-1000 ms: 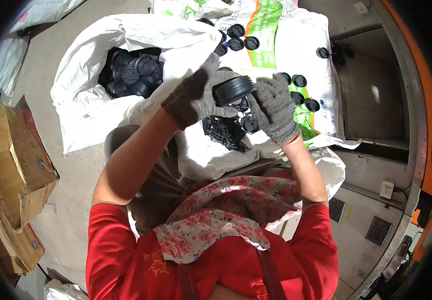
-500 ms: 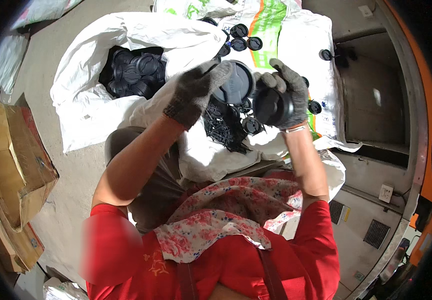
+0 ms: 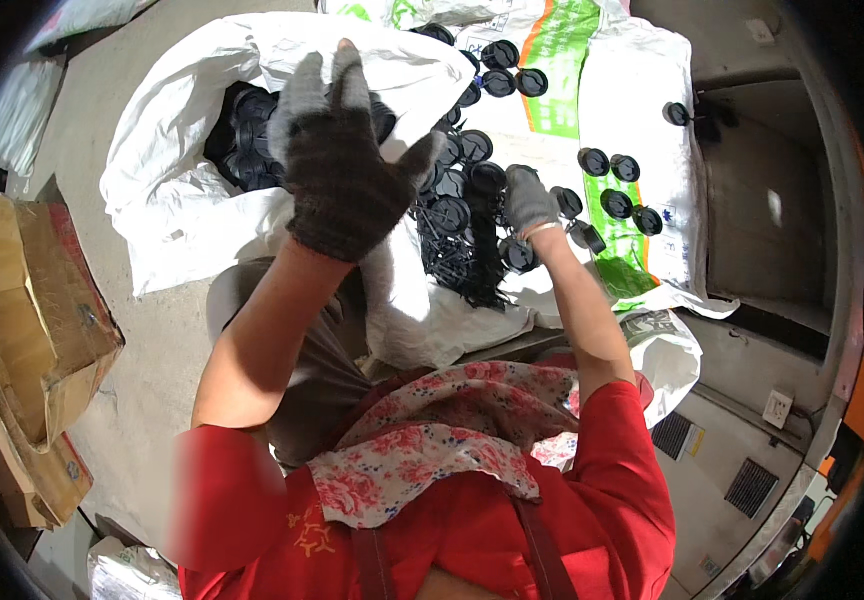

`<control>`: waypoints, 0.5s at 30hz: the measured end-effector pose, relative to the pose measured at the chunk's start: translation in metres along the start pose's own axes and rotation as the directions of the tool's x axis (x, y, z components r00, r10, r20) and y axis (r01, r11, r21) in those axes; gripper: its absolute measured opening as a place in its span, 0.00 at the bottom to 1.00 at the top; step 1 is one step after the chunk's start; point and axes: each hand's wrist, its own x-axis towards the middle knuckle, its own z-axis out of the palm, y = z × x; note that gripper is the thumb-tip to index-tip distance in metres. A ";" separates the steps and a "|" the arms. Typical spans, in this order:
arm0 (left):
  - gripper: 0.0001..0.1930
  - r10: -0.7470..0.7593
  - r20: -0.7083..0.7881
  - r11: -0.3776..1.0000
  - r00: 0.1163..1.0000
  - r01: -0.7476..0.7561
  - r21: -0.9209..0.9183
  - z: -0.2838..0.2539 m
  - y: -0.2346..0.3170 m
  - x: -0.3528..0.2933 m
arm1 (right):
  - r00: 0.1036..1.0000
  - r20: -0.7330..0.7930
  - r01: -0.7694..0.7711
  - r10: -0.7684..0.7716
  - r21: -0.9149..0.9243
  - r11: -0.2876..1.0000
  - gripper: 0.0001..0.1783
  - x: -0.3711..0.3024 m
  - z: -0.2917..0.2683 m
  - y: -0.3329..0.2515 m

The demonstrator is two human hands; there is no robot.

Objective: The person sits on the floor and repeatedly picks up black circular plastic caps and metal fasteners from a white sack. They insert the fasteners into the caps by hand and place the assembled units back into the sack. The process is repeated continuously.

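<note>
Black round plastic lids (image 3: 473, 146) lie in a loose heap on white woven sacking, mixed with thin black plastic pieces (image 3: 460, 270). My left hand (image 3: 342, 165), in a grey knit glove, is raised over the mouth of a white sack (image 3: 182, 110). Its fingers are spread and I see nothing held in them. More black lids (image 3: 248, 135) fill that sack, partly covered by the hand. My right hand (image 3: 530, 203), gloved too, reaches down at the right side of the heap. Its fingers are hidden, so any grip there does not show.
Several black lids (image 3: 616, 203) rest on the green-striped sacking at the right, others (image 3: 500, 54) farther back. A cardboard box (image 3: 47, 320) stands on the floor at the left. Beyond the sacking on the right is a grey metal panel (image 3: 767, 190).
Both hands were together over the heap with large black lids. The left has moved to the sack mouth, spread and without a lid. The right has dropped to the heap; its lid no longer shows.
</note>
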 end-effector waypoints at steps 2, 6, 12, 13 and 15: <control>0.40 -0.064 0.123 0.995 0.990 0.072 -0.067 0.003 0.001 -0.009 | 0.911 0.381 -0.074 0.156 -0.219 0.973 0.18 -0.016 0.032 0.009; 0.34 -0.038 0.213 0.987 0.976 0.070 -0.147 0.006 0.013 -0.013 | 0.875 0.471 -0.064 0.109 -0.111 0.992 0.17 -0.046 0.070 0.037; 0.30 -0.014 0.374 0.899 0.927 0.175 -0.402 0.027 0.015 -0.029 | 0.854 0.286 0.474 -0.434 -0.085 0.877 0.11 -0.039 0.011 0.089; 0.30 0.012 0.436 0.877 0.900 0.200 -0.438 0.027 0.021 -0.031 | 0.850 0.276 0.480 -0.449 -0.054 0.876 0.11 -0.041 0.003 0.092; 0.33 -0.067 0.611 0.819 0.789 0.393 -0.418 0.024 0.040 -0.034 | 0.874 0.188 0.463 -0.448 -0.047 0.885 0.13 -0.056 0.005 0.096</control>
